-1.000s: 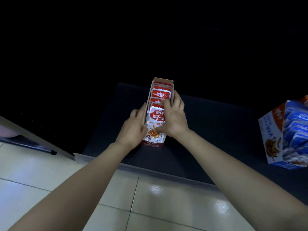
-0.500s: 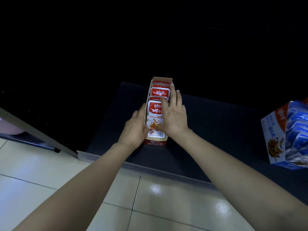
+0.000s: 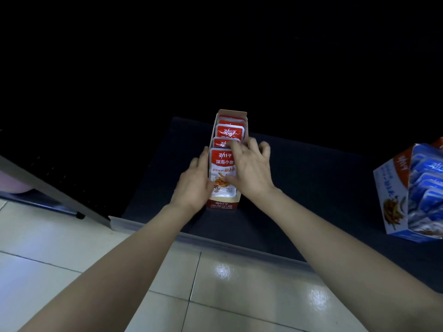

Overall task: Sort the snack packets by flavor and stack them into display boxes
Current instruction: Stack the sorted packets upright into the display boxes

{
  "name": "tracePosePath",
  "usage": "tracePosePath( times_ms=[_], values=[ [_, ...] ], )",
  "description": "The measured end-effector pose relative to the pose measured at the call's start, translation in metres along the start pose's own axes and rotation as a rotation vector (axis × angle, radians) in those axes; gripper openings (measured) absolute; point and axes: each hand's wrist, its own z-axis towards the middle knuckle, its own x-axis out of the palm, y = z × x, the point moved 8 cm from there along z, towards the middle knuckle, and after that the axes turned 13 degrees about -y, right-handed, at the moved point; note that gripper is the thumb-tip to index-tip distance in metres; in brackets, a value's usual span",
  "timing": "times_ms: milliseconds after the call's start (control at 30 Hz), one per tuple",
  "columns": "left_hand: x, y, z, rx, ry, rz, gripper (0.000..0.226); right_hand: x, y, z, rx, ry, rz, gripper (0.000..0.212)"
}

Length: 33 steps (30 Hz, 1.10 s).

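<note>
A narrow red display box (image 3: 221, 205) stands on a dark shelf (image 3: 311, 188), filled with a row of red snack packets (image 3: 230, 133). The front red packet (image 3: 220, 168) faces me upright. My left hand (image 3: 194, 185) presses flat against the box's left wall, fingers straight. My right hand (image 3: 251, 171) lies over the box's right side; its curled fingers hook over the top edge of the front packet and its thumb rests on the packet's face. At the right edge stands a blue display box (image 3: 393, 195) holding blue packets (image 3: 426, 185).
The shelf has a pale front lip (image 3: 239, 245) above a glossy tiled floor (image 3: 72, 248). A grey slanted rail (image 3: 48, 190) runs at the left. Everything behind the red box is dark.
My right hand's fingers, stretched forward along the packet tops half a second ago, have curled back onto the front packet. My left hand has stayed at the box's left wall.
</note>
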Motion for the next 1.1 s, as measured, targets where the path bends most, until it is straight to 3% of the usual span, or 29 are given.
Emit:
tracePosePath(
  times_ms=[100,233,600,900,1100],
  values=[
    [0.0,-0.002,0.0,0.007,0.008,0.009,0.072,0.0,-0.002,0.003,0.017,0.013,0.045,0.063],
    [-0.004,0.001,-0.002,0.027,0.0,0.049,0.071,-0.009,-0.004,0.017,0.069,-0.119,0.09,0.052],
    [-0.008,0.007,-0.004,-0.011,-0.007,0.072,0.077,0.018,0.012,0.011,0.078,0.104,-0.075,0.1],
    [-0.007,0.009,-0.002,0.023,-0.005,0.154,0.089,0.021,0.004,0.007,0.122,0.017,-0.043,0.112],
    [-0.005,0.007,-0.003,0.025,0.004,0.13,0.086,0.014,0.006,0.016,0.093,0.023,-0.096,0.103]
  ],
)
